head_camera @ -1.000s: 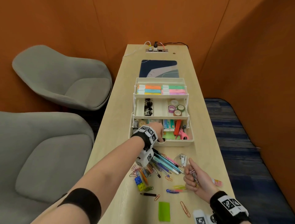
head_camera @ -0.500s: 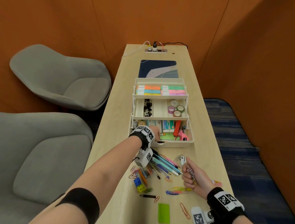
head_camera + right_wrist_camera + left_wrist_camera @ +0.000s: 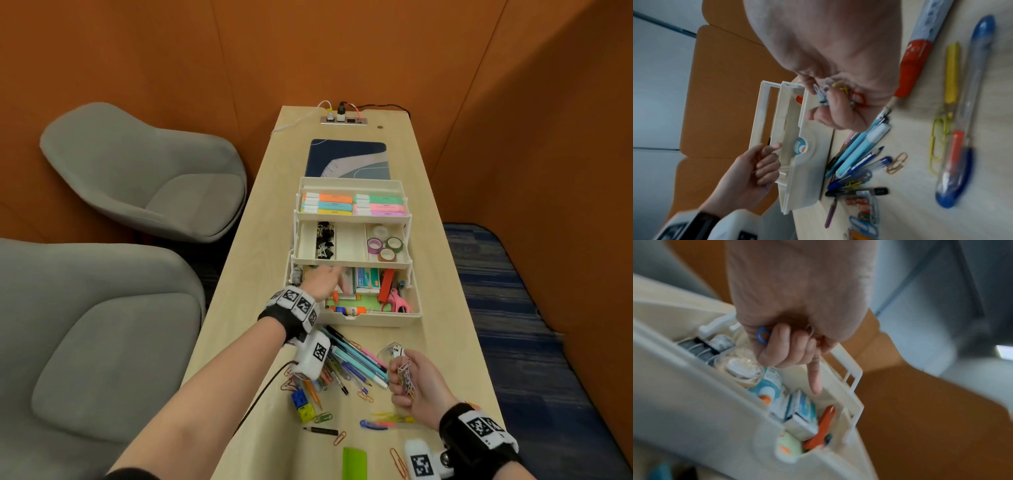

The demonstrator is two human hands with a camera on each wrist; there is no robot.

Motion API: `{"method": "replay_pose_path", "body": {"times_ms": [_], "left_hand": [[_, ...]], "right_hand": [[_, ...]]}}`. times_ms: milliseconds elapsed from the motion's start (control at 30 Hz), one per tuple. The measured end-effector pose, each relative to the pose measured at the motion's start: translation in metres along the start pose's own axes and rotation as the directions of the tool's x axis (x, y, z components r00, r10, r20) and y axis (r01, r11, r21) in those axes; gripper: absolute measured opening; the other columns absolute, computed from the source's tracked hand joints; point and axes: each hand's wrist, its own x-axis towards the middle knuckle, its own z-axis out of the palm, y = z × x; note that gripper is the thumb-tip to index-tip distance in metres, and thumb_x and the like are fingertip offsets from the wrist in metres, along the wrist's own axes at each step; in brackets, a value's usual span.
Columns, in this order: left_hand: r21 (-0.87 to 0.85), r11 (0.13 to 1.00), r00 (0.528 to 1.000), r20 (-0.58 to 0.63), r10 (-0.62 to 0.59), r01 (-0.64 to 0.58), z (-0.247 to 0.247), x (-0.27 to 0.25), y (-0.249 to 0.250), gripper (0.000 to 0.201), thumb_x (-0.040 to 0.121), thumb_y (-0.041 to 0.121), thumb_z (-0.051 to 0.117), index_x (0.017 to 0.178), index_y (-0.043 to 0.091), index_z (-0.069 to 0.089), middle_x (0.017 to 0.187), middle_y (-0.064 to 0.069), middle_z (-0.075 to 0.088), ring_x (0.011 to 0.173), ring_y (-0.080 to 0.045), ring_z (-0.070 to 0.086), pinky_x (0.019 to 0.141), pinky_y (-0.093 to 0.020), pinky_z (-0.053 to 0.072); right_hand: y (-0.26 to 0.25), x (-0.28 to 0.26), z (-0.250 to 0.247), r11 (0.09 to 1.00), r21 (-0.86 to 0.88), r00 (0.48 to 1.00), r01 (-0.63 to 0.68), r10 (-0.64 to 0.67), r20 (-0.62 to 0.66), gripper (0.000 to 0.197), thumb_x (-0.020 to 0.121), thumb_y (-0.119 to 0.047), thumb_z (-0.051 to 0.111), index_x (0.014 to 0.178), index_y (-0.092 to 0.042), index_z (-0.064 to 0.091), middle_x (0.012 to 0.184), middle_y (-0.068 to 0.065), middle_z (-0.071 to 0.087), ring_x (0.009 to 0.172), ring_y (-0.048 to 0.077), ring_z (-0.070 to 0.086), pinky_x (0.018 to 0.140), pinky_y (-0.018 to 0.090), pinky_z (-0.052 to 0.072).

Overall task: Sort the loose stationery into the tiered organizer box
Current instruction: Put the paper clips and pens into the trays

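Note:
The white tiered organizer (image 3: 376,318) stands open mid-table. Highlighters fill its top tier, binder clips and tape rolls the middle one, boxes, glue and scissors the bottom one. My left hand (image 3: 329,275) hovers over the bottom tier's left end. In the left wrist view its curled fingers (image 3: 793,345) grip paper clips, a blue clip (image 3: 761,335) showing, with the index finger pointing into the organizer (image 3: 694,402). My right hand (image 3: 407,380) hangs in front of the box, curled round a bunch of coloured paper clips (image 3: 840,91).
Pens (image 3: 356,359), loose paper clips (image 3: 365,397), blue and yellow blocks (image 3: 303,404), a pencil stub (image 3: 320,430) and a green pad (image 3: 354,462) lie on the near table. A mouse pad (image 3: 347,159) lies behind the box. Grey chairs (image 3: 137,171) stand left.
My left hand stays over the bottom tier, shifted slightly left. My right hand's fingers have curled tighter round the clips and the hand has edged toward the organizer.

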Motion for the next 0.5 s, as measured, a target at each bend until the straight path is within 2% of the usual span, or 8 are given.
{"method": "replay_pose_path", "body": {"times_ms": [33,67,133,233,300,367,400,500], "left_hand": [[-0.217,0.974,0.998,-0.004,-0.066,0.064,-0.003,-0.004,-0.004,0.056,0.104,0.029,0.022,0.085,0.006,0.069,0.063,0.0,0.061,0.05,-0.011,0.044,0.052,-0.023,0.041],[-0.417,0.9,0.991,0.018,-0.13,0.126,-0.005,-0.008,-0.009,0.052,0.104,0.029,0.023,0.084,0.006,0.066,0.052,0.004,0.051,0.042,-0.009,0.033,0.041,-0.02,0.032],[-0.717,0.659,0.966,0.078,-0.246,0.226,-0.011,-0.017,-0.019,0.046,0.104,0.027,0.027,0.08,0.005,0.06,0.046,0.005,0.038,0.038,-0.007,0.027,0.033,-0.017,0.023],[-0.887,0.284,0.898,0.254,-0.359,0.364,-0.024,-0.028,-0.024,0.048,0.103,0.031,0.03,0.077,0.002,0.058,0.047,-0.003,0.048,0.033,-0.008,0.039,0.03,-0.014,0.031],[-0.908,0.144,0.876,0.323,-0.358,0.393,-0.035,-0.033,-0.024,0.046,0.103,0.03,0.029,0.086,-0.001,0.059,0.059,-0.01,0.056,0.039,-0.013,0.049,0.035,-0.017,0.044],[-0.92,0.091,0.88,0.329,-0.343,0.38,-0.048,-0.035,-0.02,0.035,0.1,0.021,0.028,0.095,-0.003,0.053,0.076,-0.012,0.053,0.057,-0.017,0.052,0.042,-0.024,0.053],[-0.925,0.104,0.887,0.314,-0.338,0.367,-0.057,-0.033,-0.016,0.031,0.099,0.018,0.029,0.097,-0.003,0.052,0.08,-0.013,0.051,0.063,-0.018,0.05,0.044,-0.028,0.055],[-0.897,0.29,0.911,0.226,-0.346,0.333,-0.081,-0.02,0.002,0.017,0.097,0.01,0.04,0.101,0.0,0.052,0.078,-0.012,0.052,0.062,-0.017,0.051,0.048,-0.025,0.053]], "right_hand": [[0.0,0.002,0.002,1.0,0.019,1.0,-0.015,0.016,-0.02,0.045,0.098,-0.034,0.032,0.067,-0.008,0.051,0.054,0.005,0.042,0.039,0.014,0.034,0.034,0.017,0.02],[0.0,0.004,0.005,0.999,0.04,0.999,-0.035,0.036,-0.035,0.044,0.099,-0.034,0.032,0.07,-0.007,0.052,0.054,0.006,0.044,0.038,0.014,0.036,0.033,0.016,0.022],[0.0,0.008,0.01,0.993,0.075,0.995,-0.091,0.094,-0.037,0.045,0.1,-0.038,0.032,0.075,-0.007,0.053,0.055,0.006,0.047,0.038,0.014,0.041,0.03,0.017,0.026],[-0.003,0.006,0.021,0.984,0.045,0.985,-0.171,0.171,-0.009,0.047,0.099,-0.046,0.032,0.083,-0.008,0.054,0.059,0.007,0.05,0.043,0.016,0.045,0.032,0.019,0.031],[-0.007,0.001,0.03,0.978,-0.011,0.978,-0.207,0.208,0.02,0.046,0.099,-0.045,0.03,0.091,-0.006,0.054,0.065,0.009,0.052,0.051,0.018,0.047,0.039,0.022,0.037],[-0.013,-0.003,0.04,0.973,-0.054,0.971,-0.227,0.23,0.063,0.041,0.099,-0.04,0.031,0.097,-0.006,0.054,0.068,0.011,0.053,0.055,0.02,0.048,0.044,0.025,0.039],[-0.018,-0.004,0.045,0.972,-0.063,0.97,-0.226,0.231,0.08,0.039,0.099,-0.037,0.032,0.099,-0.005,0.054,0.068,0.012,0.054,0.056,0.02,0.049,0.044,0.025,0.04],[-0.033,-0.008,0.059,0.983,-0.053,0.975,-0.178,0.183,0.125,0.036,0.1,-0.029,0.034,0.105,-0.001,0.055,0.067,0.013,0.055,0.056,0.02,0.049,0.041,0.023,0.041]]}}
